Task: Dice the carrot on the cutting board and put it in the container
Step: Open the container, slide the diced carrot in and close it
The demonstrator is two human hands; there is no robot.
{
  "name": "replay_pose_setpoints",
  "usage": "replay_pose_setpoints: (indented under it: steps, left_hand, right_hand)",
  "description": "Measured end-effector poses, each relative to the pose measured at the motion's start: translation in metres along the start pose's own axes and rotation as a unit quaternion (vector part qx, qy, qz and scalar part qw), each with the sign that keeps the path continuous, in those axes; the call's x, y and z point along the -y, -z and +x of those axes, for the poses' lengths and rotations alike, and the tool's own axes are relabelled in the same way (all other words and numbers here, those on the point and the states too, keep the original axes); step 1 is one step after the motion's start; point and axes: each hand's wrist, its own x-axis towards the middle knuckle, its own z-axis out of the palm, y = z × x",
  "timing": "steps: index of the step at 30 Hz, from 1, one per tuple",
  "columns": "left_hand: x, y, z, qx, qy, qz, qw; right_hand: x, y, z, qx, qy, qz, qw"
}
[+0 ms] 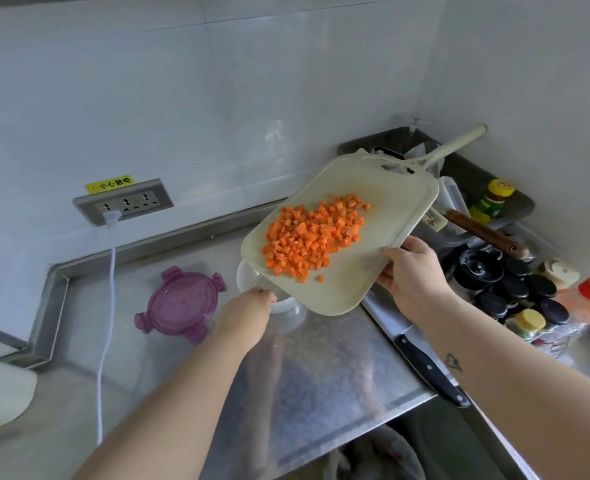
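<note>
My right hand (413,271) grips the right edge of the beige cutting board (387,188) and holds it lifted and tilted above the counter. A heap of diced carrot (312,237) lies on the board's lower half. The board's lower left corner hangs over a clear round container (248,278), mostly hidden beneath it. My left hand (245,311) holds the container's near rim. The container's purple lid (182,303) lies flat on the counter to the left.
A black-handled knife (421,358) lies on the steel counter (321,375) below my right forearm. Bottles and dark-capped jars (515,289) crowd the right side. A wall socket (124,202) with a white cable (108,306) is at the left. A beige spatula (438,150) rests behind the board.
</note>
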Motion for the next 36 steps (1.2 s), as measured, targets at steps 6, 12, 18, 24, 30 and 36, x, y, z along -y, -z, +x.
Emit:
replay_pose_setpoints:
  steps: [6, 12, 18, 24, 30, 36]
  left_hand:
    - [-0.014, -0.012, -0.068, 0.057, -0.032, -0.035, 0.997]
    - [0.012, 0.012, -0.1, 0.096, 0.043, -0.21, 0.972]
    - [0.039, 0.038, -0.079, 0.006, 0.261, -0.455, 0.851]
    - [0.021, 0.037, -0.039, -0.022, 0.236, -0.757, 0.609]
    - [0.025, 0.027, -0.012, -0.054, 0.257, -0.786, 0.559]
    - [0.019, 0.012, -0.009, -0.13, 0.33, -0.766, 0.536]
  right_hand:
    - [-0.016, 0.007, -0.003, 0.035, 0.008, -0.091, 0.995]
    - [-0.031, 0.004, 0.002, 0.068, 0.012, -0.198, 0.978]
    - [-0.029, -0.011, 0.021, 0.104, 0.012, -0.281, 0.954]
    - [-0.014, -0.044, 0.04, 0.14, 0.023, -0.359, 0.922]
    - [-0.012, -0.07, 0.063, 0.163, 0.072, -0.437, 0.882]
    - [-0.021, -0.086, 0.071, 0.153, 0.119, -0.458, 0.868]
